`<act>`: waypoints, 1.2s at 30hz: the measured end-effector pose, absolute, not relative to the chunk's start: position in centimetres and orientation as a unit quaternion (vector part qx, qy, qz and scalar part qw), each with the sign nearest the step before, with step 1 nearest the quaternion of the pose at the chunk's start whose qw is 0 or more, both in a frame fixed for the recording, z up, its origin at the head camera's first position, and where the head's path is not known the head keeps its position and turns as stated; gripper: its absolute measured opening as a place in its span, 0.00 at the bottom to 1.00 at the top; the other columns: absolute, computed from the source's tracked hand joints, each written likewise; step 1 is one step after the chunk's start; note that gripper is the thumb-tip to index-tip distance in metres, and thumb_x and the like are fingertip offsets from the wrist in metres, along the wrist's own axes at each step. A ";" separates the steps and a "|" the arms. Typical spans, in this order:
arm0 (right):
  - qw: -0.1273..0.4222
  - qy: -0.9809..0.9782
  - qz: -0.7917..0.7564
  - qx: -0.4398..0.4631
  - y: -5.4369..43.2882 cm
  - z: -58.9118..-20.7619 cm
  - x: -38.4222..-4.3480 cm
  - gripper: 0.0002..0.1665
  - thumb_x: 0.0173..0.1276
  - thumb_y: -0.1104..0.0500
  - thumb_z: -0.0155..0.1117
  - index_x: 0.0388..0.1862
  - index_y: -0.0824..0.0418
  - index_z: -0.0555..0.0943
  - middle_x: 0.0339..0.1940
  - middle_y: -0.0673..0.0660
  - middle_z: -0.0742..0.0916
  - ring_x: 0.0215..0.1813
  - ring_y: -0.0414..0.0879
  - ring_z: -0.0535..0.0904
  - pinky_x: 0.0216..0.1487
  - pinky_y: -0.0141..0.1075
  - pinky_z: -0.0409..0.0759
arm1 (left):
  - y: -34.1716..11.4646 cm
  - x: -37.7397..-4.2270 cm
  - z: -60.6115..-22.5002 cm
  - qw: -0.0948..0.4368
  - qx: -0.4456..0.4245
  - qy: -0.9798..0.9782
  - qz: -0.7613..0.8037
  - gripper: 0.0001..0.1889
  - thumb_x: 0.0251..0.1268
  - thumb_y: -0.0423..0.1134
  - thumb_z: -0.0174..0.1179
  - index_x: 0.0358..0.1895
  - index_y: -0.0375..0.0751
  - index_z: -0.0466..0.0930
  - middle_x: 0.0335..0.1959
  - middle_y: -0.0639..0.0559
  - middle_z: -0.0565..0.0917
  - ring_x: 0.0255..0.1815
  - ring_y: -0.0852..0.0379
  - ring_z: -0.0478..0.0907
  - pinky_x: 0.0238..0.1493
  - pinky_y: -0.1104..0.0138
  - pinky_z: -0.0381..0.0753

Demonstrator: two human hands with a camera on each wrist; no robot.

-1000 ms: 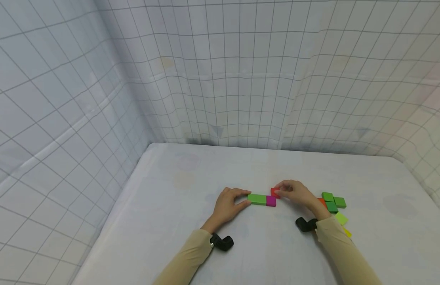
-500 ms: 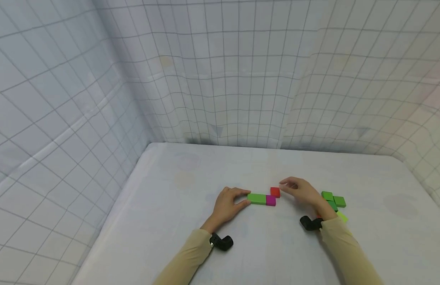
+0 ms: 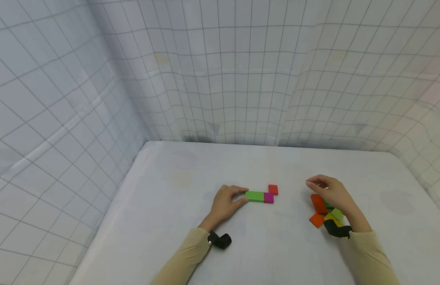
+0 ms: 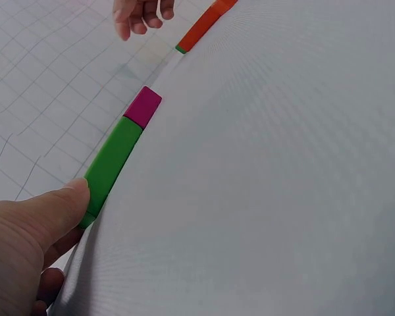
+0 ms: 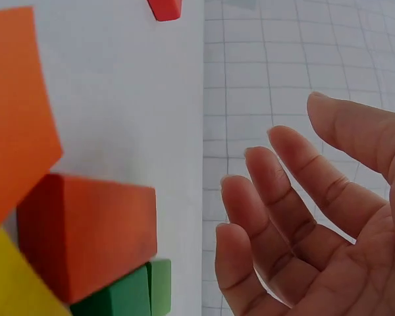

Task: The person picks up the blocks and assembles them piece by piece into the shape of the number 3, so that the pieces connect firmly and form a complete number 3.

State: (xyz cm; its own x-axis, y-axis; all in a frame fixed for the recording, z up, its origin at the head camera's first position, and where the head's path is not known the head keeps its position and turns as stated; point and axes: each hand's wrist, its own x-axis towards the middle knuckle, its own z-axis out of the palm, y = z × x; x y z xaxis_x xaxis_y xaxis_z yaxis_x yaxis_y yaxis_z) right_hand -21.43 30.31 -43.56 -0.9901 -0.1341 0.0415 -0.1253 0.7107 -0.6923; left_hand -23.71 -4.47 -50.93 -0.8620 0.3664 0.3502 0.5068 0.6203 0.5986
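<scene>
My left hand (image 3: 224,204) pinches the left end of a long green block (image 3: 254,196), its thumb on the near side. A magenta block (image 3: 269,198) sits against the green block's right end. Just behind the magenta one lies a small red block (image 3: 273,190). Over the pile at the right hovers my right hand (image 3: 332,194); the right wrist view shows its fingers loosely bent and holding nothing. Nearest to it are a red-orange block (image 3: 319,204) and a dark green block (image 3: 328,204), the latter partly hidden by the hand.
An orange block (image 3: 317,220), a yellow block (image 3: 334,219) and a light green block (image 3: 337,214) lie close together below my right hand. White cloth covers the table (image 3: 191,166). Gridded white curtains (image 3: 241,79) stand behind and at both sides.
My right hand has let go of the red block and moved right, over the pile of blocks. The left hand keeps its pinch on the green block.
</scene>
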 end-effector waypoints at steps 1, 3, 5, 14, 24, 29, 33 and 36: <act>0.008 0.926 -0.371 -0.068 30.6 -43.5 -21.1 0.24 0.70 0.43 0.57 0.49 0.61 0.81 0.41 0.57 0.83 0.42 0.51 0.76 0.36 0.39 0.74 | -4.5 -23.7 -50.9 0.099 -0.245 -0.894 -0.362 0.17 0.59 0.48 0.66 0.51 0.52 0.84 0.48 0.60 0.83 0.36 0.60 0.68 0.38 0.68 0.66; 0.014 0.928 -0.366 -0.067 31.1 -43.5 -20.4 0.23 0.69 0.43 0.58 0.47 0.61 0.81 0.39 0.56 0.84 0.40 0.50 0.76 0.34 0.38 0.74 | -4.5 -23.7 -50.8 0.099 -0.244 -0.893 -0.364 0.17 0.59 0.48 0.66 0.51 0.52 0.84 0.48 0.60 0.83 0.36 0.60 0.68 0.38 0.67 0.66; 0.027 0.928 -0.365 -0.068 31.5 -43.7 -19.7 0.21 0.68 0.45 0.60 0.45 0.61 0.81 0.37 0.55 0.83 0.37 0.49 0.77 0.32 0.37 0.74 | -4.4 -23.7 -50.8 0.099 -0.244 -0.893 -0.365 0.17 0.59 0.48 0.66 0.51 0.52 0.84 0.48 0.60 0.83 0.36 0.60 0.68 0.38 0.67 0.66; 0.069 0.950 -0.299 -0.063 31.9 -44.5 -16.7 0.21 0.54 0.43 0.73 0.32 0.57 0.80 0.27 0.50 0.79 0.29 0.45 0.71 0.29 0.36 0.69 | -4.3 -23.7 -50.9 0.081 -0.238 -0.896 -0.366 0.17 0.59 0.50 0.65 0.52 0.53 0.84 0.48 0.61 0.83 0.36 0.62 0.68 0.39 0.68 0.66; 0.061 0.969 -0.228 -0.073 31.3 -44.4 -15.2 0.29 0.47 0.39 0.75 0.36 0.61 0.83 0.31 0.50 0.81 0.33 0.45 0.72 0.34 0.42 0.72 | -4.4 -23.7 -50.8 0.082 -0.231 -0.898 -0.364 0.17 0.59 0.49 0.66 0.52 0.54 0.84 0.48 0.62 0.83 0.37 0.61 0.68 0.40 0.68 0.67; 0.037 0.970 -0.220 -0.094 30.3 -44.6 -14.9 0.26 0.49 0.43 0.76 0.37 0.63 0.84 0.31 0.49 0.81 0.33 0.44 0.73 0.34 0.43 0.73 | -4.4 -23.8 -50.9 0.084 -0.236 -0.898 -0.362 0.17 0.59 0.49 0.66 0.52 0.53 0.84 0.48 0.62 0.83 0.37 0.61 0.69 0.40 0.68 0.67; 0.030 0.966 -0.231 -0.113 29.3 -45.0 -15.0 0.21 0.50 0.47 0.76 0.38 0.59 0.84 0.34 0.47 0.82 0.36 0.43 0.73 0.38 0.43 0.74 | -4.4 -23.8 -50.9 0.085 -0.239 -0.896 -0.363 0.17 0.59 0.49 0.66 0.52 0.53 0.84 0.47 0.62 0.83 0.37 0.61 0.69 0.40 0.68 0.67; 0.027 0.959 -0.246 -0.136 28.7 -45.4 -15.3 0.17 0.52 0.50 0.76 0.38 0.56 0.84 0.32 0.44 0.80 0.34 0.41 0.71 0.36 0.38 0.73 | -4.4 -23.8 -50.9 0.082 -0.237 -0.897 -0.364 0.17 0.59 0.49 0.66 0.52 0.53 0.84 0.47 0.62 0.83 0.36 0.61 0.68 0.39 0.68 0.67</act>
State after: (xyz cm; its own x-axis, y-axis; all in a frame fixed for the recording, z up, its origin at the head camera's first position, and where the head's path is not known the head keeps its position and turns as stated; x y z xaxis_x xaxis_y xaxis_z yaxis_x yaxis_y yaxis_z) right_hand -15.28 28.71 -45.44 -0.9618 -0.2734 0.0148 -0.2468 0.8423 -0.4792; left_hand -23.84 -4.44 -50.93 -0.8739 0.3664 0.3194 0.4854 0.6229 0.6135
